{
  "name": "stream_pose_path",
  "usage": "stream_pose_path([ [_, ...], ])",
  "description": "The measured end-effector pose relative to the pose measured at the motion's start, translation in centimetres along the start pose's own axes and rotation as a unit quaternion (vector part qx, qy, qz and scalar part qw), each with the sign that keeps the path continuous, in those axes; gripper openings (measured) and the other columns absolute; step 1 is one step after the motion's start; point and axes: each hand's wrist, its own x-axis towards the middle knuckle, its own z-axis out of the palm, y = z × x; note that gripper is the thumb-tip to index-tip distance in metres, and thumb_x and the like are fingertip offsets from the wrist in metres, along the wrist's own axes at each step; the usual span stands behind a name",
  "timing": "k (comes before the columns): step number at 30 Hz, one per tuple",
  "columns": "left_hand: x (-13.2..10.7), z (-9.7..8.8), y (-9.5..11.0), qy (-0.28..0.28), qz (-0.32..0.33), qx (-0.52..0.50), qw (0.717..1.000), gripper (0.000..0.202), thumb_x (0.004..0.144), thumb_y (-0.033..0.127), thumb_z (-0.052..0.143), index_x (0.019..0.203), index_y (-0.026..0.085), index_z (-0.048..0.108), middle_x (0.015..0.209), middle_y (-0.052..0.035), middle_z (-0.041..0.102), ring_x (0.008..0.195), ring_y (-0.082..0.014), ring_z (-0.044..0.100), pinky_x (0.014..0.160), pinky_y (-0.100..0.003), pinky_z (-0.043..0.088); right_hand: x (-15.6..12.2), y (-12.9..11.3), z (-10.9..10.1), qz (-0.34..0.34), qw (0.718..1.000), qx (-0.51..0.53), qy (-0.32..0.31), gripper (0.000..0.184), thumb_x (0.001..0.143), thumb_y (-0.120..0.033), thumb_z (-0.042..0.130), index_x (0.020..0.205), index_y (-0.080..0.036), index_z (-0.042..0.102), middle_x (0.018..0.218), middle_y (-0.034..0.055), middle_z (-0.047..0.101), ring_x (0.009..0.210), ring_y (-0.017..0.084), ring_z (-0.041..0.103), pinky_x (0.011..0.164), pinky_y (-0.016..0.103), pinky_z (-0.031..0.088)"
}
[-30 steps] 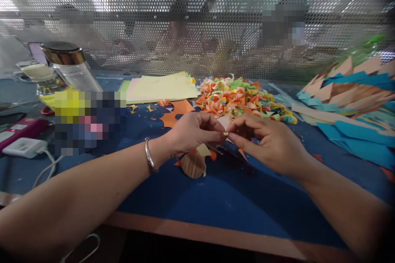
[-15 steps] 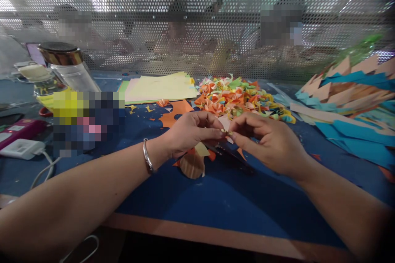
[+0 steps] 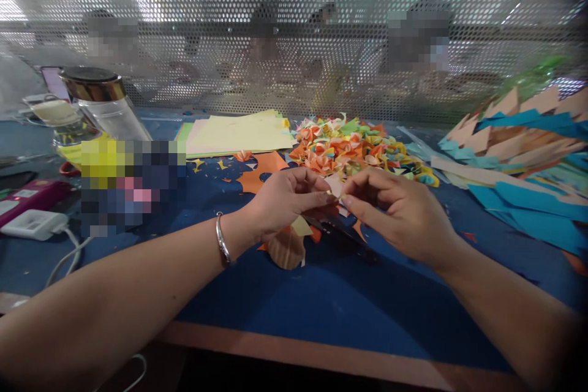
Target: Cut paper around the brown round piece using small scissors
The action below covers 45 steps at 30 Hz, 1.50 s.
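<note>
My left hand [image 3: 294, 199] and my right hand [image 3: 390, 205] meet over the blue tabletop, thumbs pinched against fingers. Their fingertips almost touch, and between them shows a tiny yellowish piece [image 3: 329, 193], probably paper; the fingers hide most of it. Just below my left hand lie a round piece of corrugated cardboard [image 3: 287, 249] and a pale yellow paper scrap [image 3: 301, 226]. A dark, shiny, long object [image 3: 356, 239] rests under both hands, its kind unclear. Beyond the fingers spreads a heap of small folded paper shapes [image 3: 351, 144] in orange, yellow and green.
A stack of coloured paper sheets [image 3: 239, 133] lies behind my left hand, near a cut orange sheet [image 3: 264, 171]. Blue and peach pointed paper pieces [image 3: 528, 196] pile up at right. At left stand a lidded clear bottle [image 3: 108, 110] and a white charger [image 3: 34, 223]. A perforated metal screen [image 3: 294, 92] closes the back.
Both hands stay in nearly the same place, fingertips still pinched together. Less of the tiny yellowish piece shows between them now. The view has shifted very slightly.
</note>
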Motion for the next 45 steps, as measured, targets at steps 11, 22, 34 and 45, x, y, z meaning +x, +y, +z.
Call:
stream_pose_path([
  [11, -0.5, 0.5, 0.6, 0.018, 0.039, 0.037, 0.998, 0.025, 0.082, 0.014, 0.078, 0.097, 0.016, 0.058, 0.074, -0.0004, 0.074, 0.068, -0.0113, 0.072, 0.072, -0.027, 0.057, 0.4, -0.3, 0.0, 0.019, 1.000, 0.015, -0.004, 0.009, 0.088, -0.026, 0.063, 0.080, -0.024, 0.063, 0.065, -0.0004, 0.065, 0.054, 0.013, 0.055, 0.051, 0.026, 0.044],
  [22, -0.2, 0.4, 0.5, 0.019, 0.042, 0.071, 0.996, 0.030, 0.077, 0.001, 0.073, 0.093, 0.018, 0.053, 0.068, 0.0028, 0.071, 0.062, -0.0095, 0.069, 0.066, -0.025, 0.055, 0.2, 0.3, 0.1, 0.031, 0.999, -0.001, -0.012, 0.014, 0.090, -0.033, 0.066, 0.081, -0.023, 0.062, 0.065, -0.0012, 0.062, 0.052, 0.013, 0.056, 0.050, 0.025, 0.044],
  [34, 1.5, -1.8, -0.4, 0.067, 0.032, 0.202, 0.977, 0.034, 0.075, 0.017, 0.077, 0.098, 0.020, 0.053, 0.073, 0.0009, 0.071, 0.065, -0.0132, 0.067, 0.062, -0.027, 0.049, 0.5, 0.5, 0.2, 0.043, 0.999, 0.007, 0.006, 0.015, 0.088, -0.036, 0.068, 0.081, -0.023, 0.064, 0.068, 0.0003, 0.065, 0.052, 0.012, 0.055, 0.047, 0.024, 0.046],
  [45, 2.4, -4.4, 0.3, 0.109, 0.114, 0.348, 0.924, 0.025, 0.074, 0.014, 0.063, 0.099, 0.015, 0.061, 0.087, -0.0064, 0.072, 0.076, -0.0162, 0.067, 0.072, -0.030, 0.051, 0.4, 0.9, 0.1, 0.031, 0.999, -0.013, 0.018, 0.015, 0.088, -0.036, 0.066, 0.082, -0.023, 0.064, 0.068, 0.0006, 0.065, 0.051, 0.012, 0.056, 0.048, 0.025, 0.046],
])
